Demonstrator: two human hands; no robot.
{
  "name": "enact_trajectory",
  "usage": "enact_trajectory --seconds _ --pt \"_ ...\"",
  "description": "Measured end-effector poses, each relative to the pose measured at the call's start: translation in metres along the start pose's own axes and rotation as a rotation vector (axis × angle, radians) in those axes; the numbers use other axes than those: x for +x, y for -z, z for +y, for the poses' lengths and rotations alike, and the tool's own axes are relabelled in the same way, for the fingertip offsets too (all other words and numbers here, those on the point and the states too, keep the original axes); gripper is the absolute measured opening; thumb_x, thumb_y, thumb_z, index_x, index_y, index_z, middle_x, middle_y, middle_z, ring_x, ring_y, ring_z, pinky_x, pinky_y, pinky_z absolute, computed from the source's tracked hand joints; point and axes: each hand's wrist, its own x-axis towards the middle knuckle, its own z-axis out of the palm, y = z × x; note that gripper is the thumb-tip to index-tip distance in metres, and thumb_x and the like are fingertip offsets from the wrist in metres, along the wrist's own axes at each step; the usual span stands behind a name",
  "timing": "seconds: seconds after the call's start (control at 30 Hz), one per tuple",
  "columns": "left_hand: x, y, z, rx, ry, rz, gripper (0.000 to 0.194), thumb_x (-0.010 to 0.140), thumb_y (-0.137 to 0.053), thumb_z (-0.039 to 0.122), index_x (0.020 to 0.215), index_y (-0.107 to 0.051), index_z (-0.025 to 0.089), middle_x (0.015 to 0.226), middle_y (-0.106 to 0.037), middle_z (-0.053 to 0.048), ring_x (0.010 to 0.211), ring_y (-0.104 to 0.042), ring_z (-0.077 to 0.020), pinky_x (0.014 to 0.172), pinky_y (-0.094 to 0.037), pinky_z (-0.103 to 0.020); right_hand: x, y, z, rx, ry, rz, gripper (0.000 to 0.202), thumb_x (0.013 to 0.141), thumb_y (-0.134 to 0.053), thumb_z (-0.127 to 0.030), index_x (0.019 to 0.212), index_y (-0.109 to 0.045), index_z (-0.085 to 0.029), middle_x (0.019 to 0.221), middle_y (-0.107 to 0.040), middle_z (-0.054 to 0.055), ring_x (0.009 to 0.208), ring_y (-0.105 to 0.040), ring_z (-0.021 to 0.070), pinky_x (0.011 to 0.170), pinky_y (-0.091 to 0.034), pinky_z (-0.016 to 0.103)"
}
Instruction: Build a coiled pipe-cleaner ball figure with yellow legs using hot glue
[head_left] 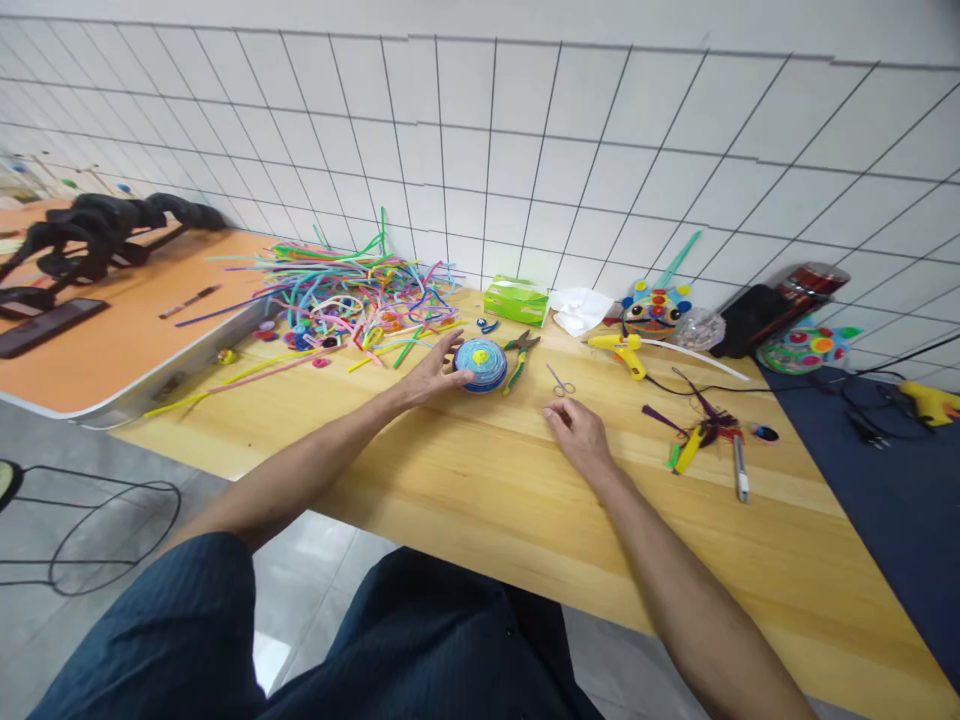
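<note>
My left hand curves around the left side of a round coiled piece, blue with a yellow centre. Its thumb lies against the near rim and the fingers are at the far left edge. The piece seems made of wound pipe cleaners. My right hand rests on the wooden table with fingers loosely curled, and nothing shows in it. Just beyond its fingertips lie small scissors. Green-handled pliers lie right beside the coiled piece, on its right.
Loose pipe cleaners are heaped at the back left. Behind the coiled piece stands a green tissue pack. A yellow glue gun with a cord, decorated crafts and a utility knife are on the right. A tiled wall closes the back.
</note>
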Motion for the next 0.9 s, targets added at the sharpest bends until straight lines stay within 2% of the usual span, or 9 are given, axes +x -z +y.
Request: enact_trajectory --seconds 0.1,0.2,0.37,0.47,0.57,0.63,0.73,0.8,0.9 --pt "-0.001 0.000 0.008 0.140 -0.122 -0.092 0.111 0.076 -0.095 0.071 0.164 -0.052 0.017 0.164 -0.059 -0.023 0.154 -0.058 -0.0450 0.129 -0.050 -0.061 -0.001 0.001 -0.001 0.025 -0.018 -0.016 0.026 0.097 -0.063 -0.050 0.090 -0.074 -0.027 0.085 -0.078 0.006 0.081 -0.071 0.0251 0.080 -0.053 0.039" --pt "-0.012 -0.005 0.011 0.220 -0.280 -0.069 0.087 0.087 -0.090 0.052 0.158 -0.053 0.019 0.155 -0.064 -0.020 0.145 -0.064 -0.0402 0.124 -0.057 -0.057 -0.002 0.001 -0.002 0.055 -0.050 -0.027 0.026 0.096 -0.066 -0.050 0.090 -0.075 -0.027 0.087 -0.079 0.006 0.083 -0.072 0.0257 0.083 -0.054 0.041" --pt "-0.022 -0.013 0.009 0.328 -0.729 0.047 0.091 0.095 -0.088 0.044 0.170 -0.041 0.022 0.160 -0.055 -0.024 0.148 -0.061 -0.0414 0.120 -0.059 -0.061 -0.001 -0.003 -0.012 0.163 -0.147 -0.036 0.041 0.098 -0.068 -0.066 0.106 -0.077 -0.027 0.105 -0.085 0.008 0.095 -0.078 0.0267 0.089 -0.062 0.043" --pt "-0.009 -0.018 0.010 0.394 -1.017 0.093 0.083 0.103 -0.082 0.044 0.172 -0.040 0.025 0.161 -0.056 -0.024 0.148 -0.061 -0.0412 0.117 -0.062 -0.062 0.003 -0.009 -0.030 0.507 -0.290 -0.135 0.063 0.092 -0.075 -0.082 0.127 -0.075 -0.029 0.132 -0.084 0.008 0.112 -0.080 0.0276 0.092 -0.066 0.042" --pt "0.010 -0.026 0.011 0.411 -1.159 0.065 0.071 0.107 -0.078 0.037 0.169 -0.043 0.028 0.163 -0.058 -0.023 0.156 -0.057 -0.0411 0.119 -0.062 -0.064 0.010 -0.016 -0.048 0.865 -0.434 -0.231 0.076 0.082 -0.083 -0.089 0.135 -0.074 -0.035 0.139 -0.082 0.006 0.120 -0.080 0.0284 0.096 -0.069 0.044" --pt "0.022 -0.031 0.010 0.388 -1.173 0.012 0.067 0.107 -0.076 0.027 0.167 -0.045 0.030 0.166 -0.057 -0.022 0.162 -0.053 -0.0404 0.122 -0.060 -0.065 0.018 -0.019 -0.056 0.960 -0.460 -0.202 0.073 0.082 -0.085 -0.087 0.132 -0.075 -0.035 0.140 -0.083 0.004 0.124 -0.079 0.0287 0.101 -0.069 0.045" --pt "0.038 -0.031 0.009 0.303 -1.099 -0.092 0.066 0.108 -0.073 0.023 0.168 -0.044 0.029 0.171 -0.054 -0.022 0.166 -0.050 -0.0390 0.128 -0.056 -0.066 0.040 -0.020 -0.056 0.895 -0.416 -0.115 0.073 0.081 -0.088 -0.082 0.133 -0.075 -0.032 0.147 -0.080 0.006 0.134 -0.076 0.0321 0.111 -0.067 0.048" --pt "0.045 -0.027 0.007 0.186 -0.914 -0.143 0.068 0.108 -0.072 0.039 0.169 -0.045 0.024 0.175 -0.049 -0.023 0.169 -0.046 -0.0394 0.136 -0.047 -0.065 0.059 -0.021 -0.048 0.763 -0.354 -0.069 0.080 0.078 -0.089 -0.082 0.136 -0.073 -0.029 0.151 -0.078 0.011 0.139 -0.073 0.0377 0.118 -0.064 0.056" --pt "0.051 -0.024 0.002 -0.003 -0.545 -0.121 0.074 0.111 -0.061 0.061 0.169 -0.047 0.017 0.176 -0.048 -0.023 0.170 -0.044 -0.0387 0.143 -0.037 -0.060 0.084 -0.031 -0.032 0.563 -0.242 0.054 0.087 0.077 -0.083 -0.088 0.138 -0.066 -0.028 0.152 -0.076 0.015 0.145 -0.071 0.0398 0.125 -0.059 0.063"
